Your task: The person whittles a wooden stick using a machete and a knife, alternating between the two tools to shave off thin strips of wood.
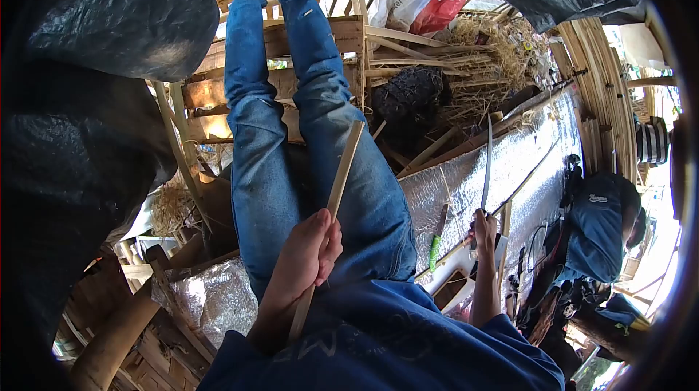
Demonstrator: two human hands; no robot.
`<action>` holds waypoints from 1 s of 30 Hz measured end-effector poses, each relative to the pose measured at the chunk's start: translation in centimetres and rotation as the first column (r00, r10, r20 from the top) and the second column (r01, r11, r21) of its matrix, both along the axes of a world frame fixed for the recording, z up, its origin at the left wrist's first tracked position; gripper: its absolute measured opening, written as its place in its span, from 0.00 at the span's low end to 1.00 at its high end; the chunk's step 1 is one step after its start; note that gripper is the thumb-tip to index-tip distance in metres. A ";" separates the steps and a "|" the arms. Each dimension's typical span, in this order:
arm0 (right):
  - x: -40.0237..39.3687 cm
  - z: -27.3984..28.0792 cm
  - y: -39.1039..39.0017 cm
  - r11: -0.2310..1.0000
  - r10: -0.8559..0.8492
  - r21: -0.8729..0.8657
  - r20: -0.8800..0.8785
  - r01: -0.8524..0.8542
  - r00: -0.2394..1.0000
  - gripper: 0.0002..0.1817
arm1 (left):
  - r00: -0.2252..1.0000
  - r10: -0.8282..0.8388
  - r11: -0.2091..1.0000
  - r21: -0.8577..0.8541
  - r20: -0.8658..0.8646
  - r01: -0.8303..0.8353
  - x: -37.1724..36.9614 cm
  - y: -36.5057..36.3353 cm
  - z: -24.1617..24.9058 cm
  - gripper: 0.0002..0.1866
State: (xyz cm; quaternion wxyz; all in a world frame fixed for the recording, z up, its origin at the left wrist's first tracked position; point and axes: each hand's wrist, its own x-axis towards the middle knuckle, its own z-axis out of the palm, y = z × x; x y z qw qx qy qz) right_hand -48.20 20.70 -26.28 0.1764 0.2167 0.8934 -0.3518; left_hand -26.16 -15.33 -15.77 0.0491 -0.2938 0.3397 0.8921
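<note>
My left hand is wrapped around a flat, pale bamboo strip, which slants up over my thighs, its lower end against my blue shirt. Off to the right, my right hand grips a machete with a long, slim blade pointing away from me. Most of its handle is hidden by my fingers. The blade and the strip are well apart. Close to my right hand, a small knife with a green handle lies on the silver foil sheet.
My legs in jeans stretch forward to a slatted bamboo frame. Beyond the foil lie straw and split sticks, a black bundle and a printed sack. Dark plastic sheeting hangs left; a dark blue bag sits right.
</note>
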 end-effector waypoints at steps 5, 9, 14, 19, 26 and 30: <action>0.8 5.2 -5.6 0.969 0.173 -0.173 -0.027 -0.175 0.985 0.08 | 1.000 0.007 0.999 0.043 -0.023 -0.006 0.0 -0.1 0.1 0.24; 1.8 8.7 -11.6 0.689 0.699 -0.105 -0.163 -0.717 0.696 0.06 | 0.997 0.036 0.986 0.164 -0.068 -0.024 -0.1 -0.2 0.5 0.23; 3.3 12.8 -18.7 0.307 0.946 -0.022 -0.100 -0.952 0.307 0.09 | 0.996 0.045 0.982 0.185 -0.077 -0.030 0.2 0.0 0.7 0.22; 3.5 13.2 -20.5 -0.006 0.996 -0.027 -0.090 -1.000 -0.004 0.10 | 0.996 0.056 0.982 0.185 -0.070 -0.042 0.8 0.5 0.4 0.19; 2.6 13.1 -21.2 -0.003 0.997 -0.014 -0.076 -1.000 -0.002 0.08 | 0.999 -0.001 0.992 0.123 -0.051 0.008 0.9 0.4 1.5 0.21; -0.6 9.7 -21.6 0.119 0.973 0.095 -0.212 -0.988 0.097 0.07 | 1.000 0.009 0.992 0.129 -0.028 -0.006 0.8 0.5 1.2 0.21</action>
